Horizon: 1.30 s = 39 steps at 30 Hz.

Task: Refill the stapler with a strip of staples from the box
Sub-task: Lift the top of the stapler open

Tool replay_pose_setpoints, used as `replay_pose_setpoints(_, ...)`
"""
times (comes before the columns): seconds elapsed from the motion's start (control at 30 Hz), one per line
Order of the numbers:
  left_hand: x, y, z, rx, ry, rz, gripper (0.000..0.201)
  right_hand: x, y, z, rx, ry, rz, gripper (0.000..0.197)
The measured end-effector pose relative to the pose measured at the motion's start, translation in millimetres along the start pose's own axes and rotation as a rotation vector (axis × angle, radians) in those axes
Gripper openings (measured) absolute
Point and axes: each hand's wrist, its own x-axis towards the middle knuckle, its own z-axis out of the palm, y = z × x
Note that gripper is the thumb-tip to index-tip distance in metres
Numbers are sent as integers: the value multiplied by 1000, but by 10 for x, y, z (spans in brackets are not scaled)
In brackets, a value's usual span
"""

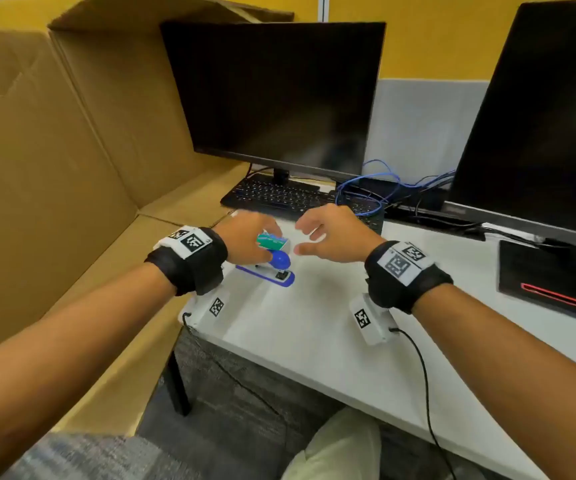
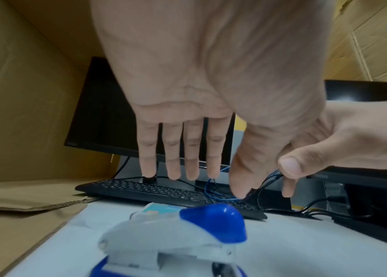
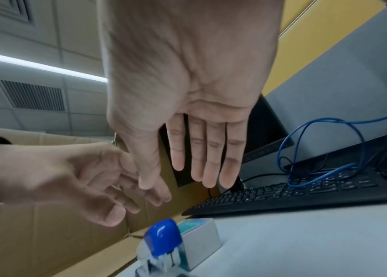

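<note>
A blue-and-grey stapler (image 1: 268, 271) lies shut on the white table (image 1: 314, 323) near its left edge. Its blue nose (image 2: 213, 223) shows in the left wrist view and again in the right wrist view as the stapler (image 3: 162, 238). The green-and-white staple box (image 1: 274, 242) stands right behind it, seen also as the box (image 3: 199, 241). My left hand (image 1: 265, 233) hovers over the box and stapler with fingers (image 2: 192, 161) straight, holding nothing. My right hand (image 1: 305, 237) hangs just to the right, fingers (image 3: 209, 165) spread and empty.
A black keyboard (image 1: 279, 197) and a dark monitor (image 1: 272, 91) stand behind the box, with tangled blue cables (image 1: 366, 192) beside them. A second monitor (image 1: 539, 116) and a black pad with a red stripe (image 1: 556, 282) are at right. Big cardboard sheets (image 1: 54, 150) wall the left.
</note>
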Motion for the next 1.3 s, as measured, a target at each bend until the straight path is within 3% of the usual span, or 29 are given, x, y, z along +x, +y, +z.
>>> replay_pose_setpoints(0.13,-70,-98,131,70,-60,4,49,100,-85,244,-56,-63,-6,44)
replay_pose_setpoints(0.3,-53,-164,281,73,-37,18,55,202,-66,470,-123,-83,-16,31)
replay_pose_setpoints(0.53,37,43,353,155,45,82,25,70,58,497,-41,-31,28,34)
replay_pose_setpoints(0.63,116,174,362,73,58,116,18,-45,159,449,-17,15,60,40)
replay_pose_setpoints(0.77,199,394,348,-23,63,159,22,-216,325,340,14,71,93,31)
replay_pose_setpoints(0.97,257,512,342,-288,66,171,29,-506,563,126,39,54,144,30)
replay_pose_setpoints(1.3,209,333,343,-750,-69,122,26,-616,653,-90,-155,-48,124,17)
